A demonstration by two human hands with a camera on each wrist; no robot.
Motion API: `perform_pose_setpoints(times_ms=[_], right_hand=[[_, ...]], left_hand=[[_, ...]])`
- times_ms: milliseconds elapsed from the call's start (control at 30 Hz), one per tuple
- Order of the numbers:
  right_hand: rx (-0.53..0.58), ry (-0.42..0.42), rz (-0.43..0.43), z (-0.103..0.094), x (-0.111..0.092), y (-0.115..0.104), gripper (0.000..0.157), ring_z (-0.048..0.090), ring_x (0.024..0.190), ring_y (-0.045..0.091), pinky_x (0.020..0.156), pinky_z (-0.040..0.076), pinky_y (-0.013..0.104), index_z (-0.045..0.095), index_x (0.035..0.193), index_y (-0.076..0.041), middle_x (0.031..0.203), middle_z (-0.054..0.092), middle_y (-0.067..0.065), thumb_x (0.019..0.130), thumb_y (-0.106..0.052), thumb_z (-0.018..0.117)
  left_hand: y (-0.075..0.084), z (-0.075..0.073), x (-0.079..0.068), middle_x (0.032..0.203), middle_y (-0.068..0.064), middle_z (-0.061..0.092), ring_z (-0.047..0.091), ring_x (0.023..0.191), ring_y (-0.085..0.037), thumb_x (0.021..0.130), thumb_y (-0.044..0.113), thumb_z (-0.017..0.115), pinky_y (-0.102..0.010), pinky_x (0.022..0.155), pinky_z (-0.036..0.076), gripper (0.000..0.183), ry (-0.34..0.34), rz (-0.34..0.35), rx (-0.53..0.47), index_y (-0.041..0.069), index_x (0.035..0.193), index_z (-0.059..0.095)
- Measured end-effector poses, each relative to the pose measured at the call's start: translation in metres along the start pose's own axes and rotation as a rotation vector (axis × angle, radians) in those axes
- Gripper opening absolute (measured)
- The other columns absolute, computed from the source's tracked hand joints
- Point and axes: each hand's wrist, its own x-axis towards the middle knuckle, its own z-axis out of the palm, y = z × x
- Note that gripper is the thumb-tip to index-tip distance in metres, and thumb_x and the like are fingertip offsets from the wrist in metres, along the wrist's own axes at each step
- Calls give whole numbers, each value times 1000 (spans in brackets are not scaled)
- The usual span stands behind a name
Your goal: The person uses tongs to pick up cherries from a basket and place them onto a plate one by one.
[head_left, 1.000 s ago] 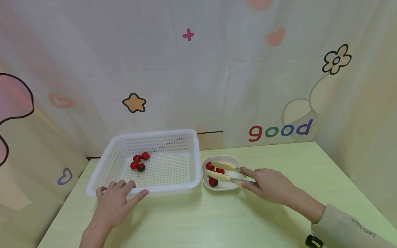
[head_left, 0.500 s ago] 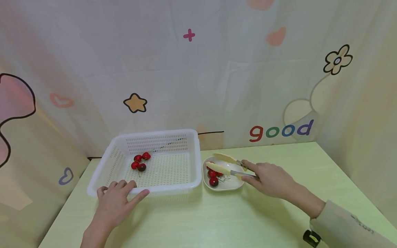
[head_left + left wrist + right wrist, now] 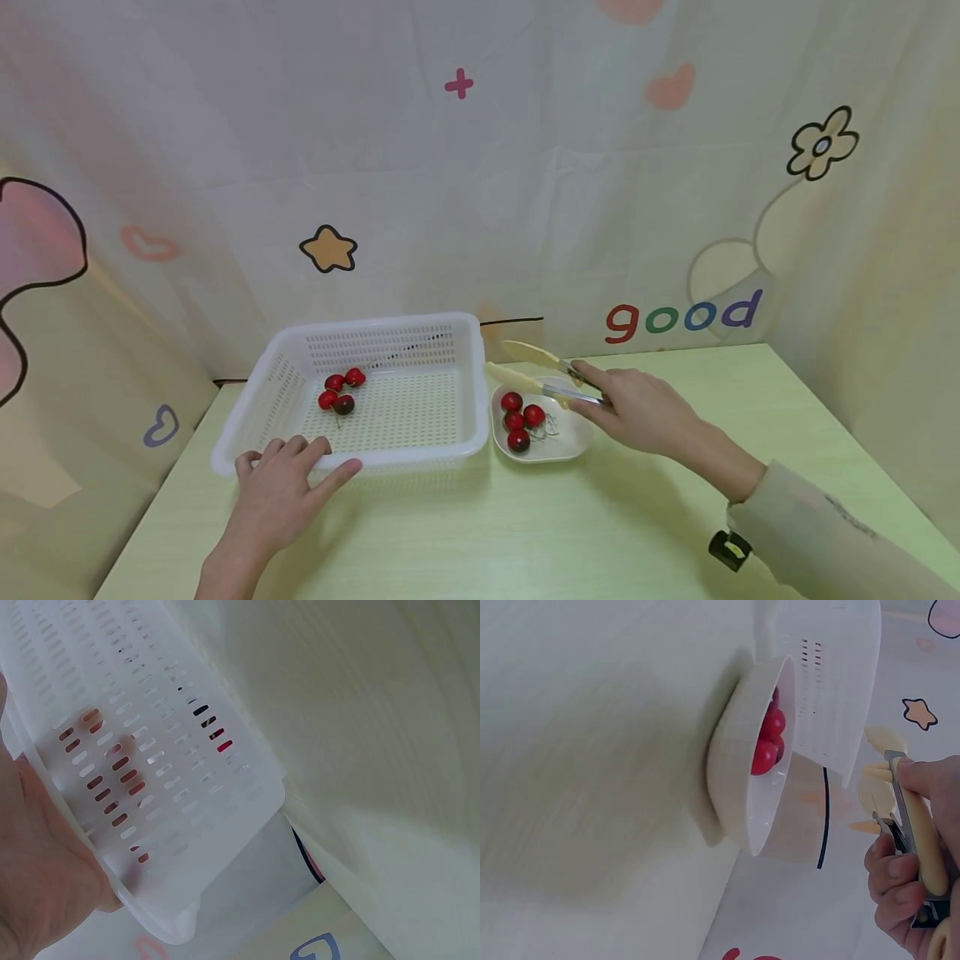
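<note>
My left hand point(image 3: 273, 492) holds the near left rim of a white plastic basket point(image 3: 431, 454), its fingers hooked over the rim and showing through the slots in the left wrist view. Several red cherries point(image 3: 327, 400), one darker, lie inside toward the basket's left. My right hand point(image 3: 652, 412) grips kitchen tongs point(image 3: 517, 380) with pale yellow tips and metal arms. Their tips stand apart with nothing between them, raised above the back of a small white dish point(image 3: 570, 448). Several cherries point(image 3: 513, 422) with thin stems sit at the dish's left side.
Basket and dish stand side by side on a pale green table point(image 3: 480, 533). A printed curtain point(image 3: 420, 208) rises directly behind the table's back edge. A cream sleeve point(image 3: 817, 517) covers my right forearm.
My right hand has lifted the tongs up and back from among the cherries in the dish, their tips apart. The left hand keeps its place on the basket rim.
</note>
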Motion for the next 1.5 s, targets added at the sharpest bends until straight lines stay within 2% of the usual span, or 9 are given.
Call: perform_pose_setpoints(times_ms=[300, 700, 1067, 1300, 1500], right_hand=[[-7, -27, -8, -5, 23, -18, 64, 49, 62, 12, 55, 40, 29, 53, 149, -8, 73, 54, -6, 99, -45, 68], [-26, -36, -111, -4, 54, -39, 60, 57, 66, 9, 54, 45, 28, 55, 146, -7, 85, 67, -1, 100, -44, 67], [11, -70, -171, 0, 74, -61, 52, 49, 56, 11, 47, 38, 28, 55, 142, -10, 73, 59, -7, 101, -40, 66], [-80, -94, -172, 4, 86, -78, 56, 54, 63, 12, 47, 40, 28, 56, 144, -12, 86, 67, -2, 101, -47, 63], [-158, -113, -202, 10, 97, -94, 56, 52, 57, 12, 44, 34, 28, 55, 145, -15, 75, 62, -3, 102, -50, 61]], left_hand=[[1, -1, 0, 93, 1, 60, 55, 94, -32, 96, 68, 56, -68, 87, 26, 52, 6, 4, 0, 18, 104, 68], [0, 0, 1, 90, 2, 57, 55, 94, -32, 96, 69, 55, -68, 87, 26, 53, 3, -1, 5, 18, 104, 67], [0, 1, 2, 89, 3, 57, 55, 94, -31, 96, 69, 55, -67, 87, 27, 54, -2, -4, 2, 18, 105, 68], [0, 1, 1, 88, 3, 56, 55, 92, -31, 96, 69, 55, -67, 87, 27, 53, 0, -3, 4, 18, 104, 68], [0, 0, 0, 88, 3, 56, 56, 92, -32, 95, 70, 55, -68, 87, 27, 53, 4, -4, 7, 19, 104, 68]])
